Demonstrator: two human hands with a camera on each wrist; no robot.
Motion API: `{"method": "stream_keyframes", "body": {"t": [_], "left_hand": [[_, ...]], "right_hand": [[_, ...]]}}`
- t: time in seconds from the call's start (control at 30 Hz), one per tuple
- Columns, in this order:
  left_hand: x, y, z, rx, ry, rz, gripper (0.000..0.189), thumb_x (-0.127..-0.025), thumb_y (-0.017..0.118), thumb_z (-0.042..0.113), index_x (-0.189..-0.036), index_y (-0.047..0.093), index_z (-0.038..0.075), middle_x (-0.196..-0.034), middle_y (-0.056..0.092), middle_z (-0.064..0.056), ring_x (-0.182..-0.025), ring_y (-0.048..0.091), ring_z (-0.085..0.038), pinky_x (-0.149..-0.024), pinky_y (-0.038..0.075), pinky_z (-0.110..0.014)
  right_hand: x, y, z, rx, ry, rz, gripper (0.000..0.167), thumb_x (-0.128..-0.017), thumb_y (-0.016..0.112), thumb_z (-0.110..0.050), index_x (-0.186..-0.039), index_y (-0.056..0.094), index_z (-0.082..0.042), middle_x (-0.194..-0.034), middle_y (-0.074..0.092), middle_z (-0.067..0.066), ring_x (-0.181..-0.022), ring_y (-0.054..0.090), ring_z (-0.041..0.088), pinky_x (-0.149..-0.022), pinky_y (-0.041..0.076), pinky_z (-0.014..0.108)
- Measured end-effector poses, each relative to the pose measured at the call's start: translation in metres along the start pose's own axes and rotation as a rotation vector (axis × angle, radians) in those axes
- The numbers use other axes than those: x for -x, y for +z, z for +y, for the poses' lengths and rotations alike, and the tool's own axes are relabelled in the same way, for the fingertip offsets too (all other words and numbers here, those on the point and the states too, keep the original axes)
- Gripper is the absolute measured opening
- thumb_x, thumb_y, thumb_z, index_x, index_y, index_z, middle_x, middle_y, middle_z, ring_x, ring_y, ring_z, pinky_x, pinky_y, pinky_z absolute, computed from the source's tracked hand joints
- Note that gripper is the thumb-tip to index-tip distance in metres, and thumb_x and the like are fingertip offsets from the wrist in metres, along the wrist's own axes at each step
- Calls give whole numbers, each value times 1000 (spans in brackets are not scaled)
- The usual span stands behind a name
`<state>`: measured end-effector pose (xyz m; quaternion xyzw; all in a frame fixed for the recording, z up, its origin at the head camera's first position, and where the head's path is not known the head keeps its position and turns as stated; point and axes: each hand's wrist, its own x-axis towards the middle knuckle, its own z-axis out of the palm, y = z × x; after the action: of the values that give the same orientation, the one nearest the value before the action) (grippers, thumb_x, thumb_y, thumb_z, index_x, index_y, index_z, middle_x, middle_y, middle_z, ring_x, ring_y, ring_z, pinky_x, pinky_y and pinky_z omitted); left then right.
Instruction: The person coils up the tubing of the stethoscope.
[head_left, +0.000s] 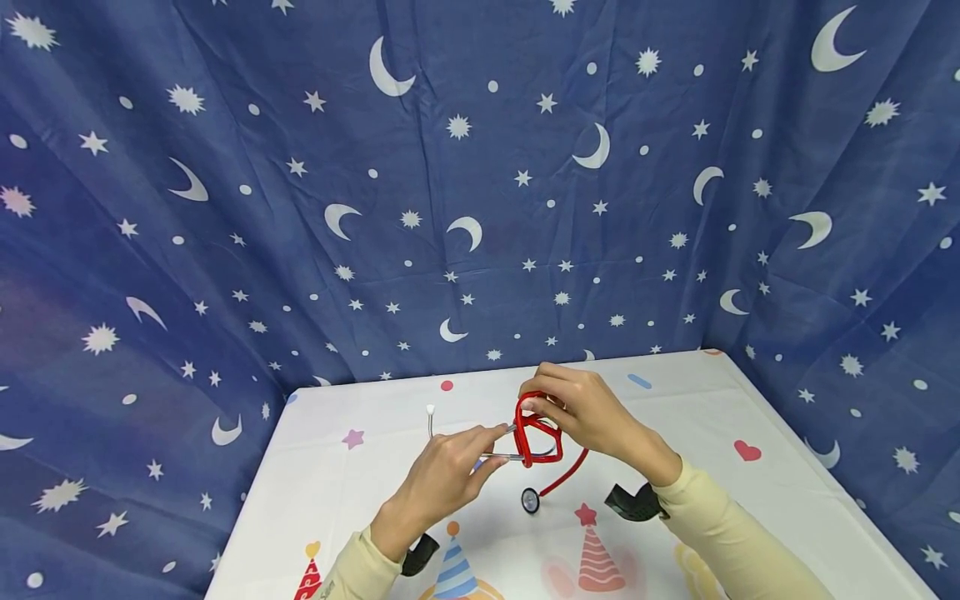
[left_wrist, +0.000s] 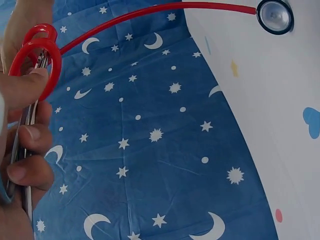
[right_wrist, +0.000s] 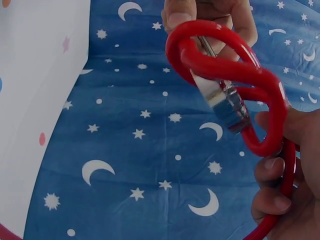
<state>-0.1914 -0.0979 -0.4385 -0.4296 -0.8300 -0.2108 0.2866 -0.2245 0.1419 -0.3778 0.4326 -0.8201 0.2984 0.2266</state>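
A stethoscope with red tubing (head_left: 522,442) is held up between both hands above the table. My left hand (head_left: 448,471) grips its metal ear tubes (left_wrist: 29,120), and one white ear tip (head_left: 431,409) sticks up beyond the fingers. With thumb and fingers my right hand (head_left: 588,412) pinches the red tubing, which is looped around near the metal part (right_wrist: 225,105), as the right wrist view shows. From the loop a tail of tubing hangs down, ending in the round chest piece (head_left: 530,500) with a dark rim. The other ear tip cannot be made out.
A white table cover (head_left: 360,492) printed with party hats, hearts and stars lies under the hands. Behind and at both sides hangs a blue curtain (head_left: 465,275) with moons and stars. Dark wrist mounts (head_left: 633,503) sit on both wrists.
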Motion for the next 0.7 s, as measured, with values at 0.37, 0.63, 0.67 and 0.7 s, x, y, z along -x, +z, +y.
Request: {"method": "stream_keyframes", "body": {"t": [0.37,0.63,0.67,0.7], "left_hand": [[1,-4,2,8,94,56,35,-90,72,22,-122,63,8,-79,67,8,-63,61,1,-56,44,-8],[3,-2,7,111,85,171,32,-89,73,21,-116,66,5,-75,62,7,-55,51,1,-54,35,-3],[3,-2,7,124,82,185,32,-89,73,21,-116,65,5,-75,62,7,-54,49,1,-54,35,-3],[2,-2,8,133,78,198,32,-89,73,21,-116,65,6,-74,61,7,-54,47,1,-55,34,-3]], "right_hand": [[1,0,12,-165,76,-54,13,-88,72,-16,-100,74,-17,-82,65,-9,-67,49,1,-56,47,19],[8,5,24,-293,163,-93,13,-91,68,-11,-103,74,-14,-83,69,-4,-70,53,5,-62,51,22],[9,6,25,-311,181,-95,14,-92,67,-10,-103,74,-13,-83,69,-2,-69,53,5,-62,50,22],[11,8,26,-330,209,-98,15,-92,66,-9,-104,74,-12,-83,70,-2,-69,54,5,-62,51,22]]}}
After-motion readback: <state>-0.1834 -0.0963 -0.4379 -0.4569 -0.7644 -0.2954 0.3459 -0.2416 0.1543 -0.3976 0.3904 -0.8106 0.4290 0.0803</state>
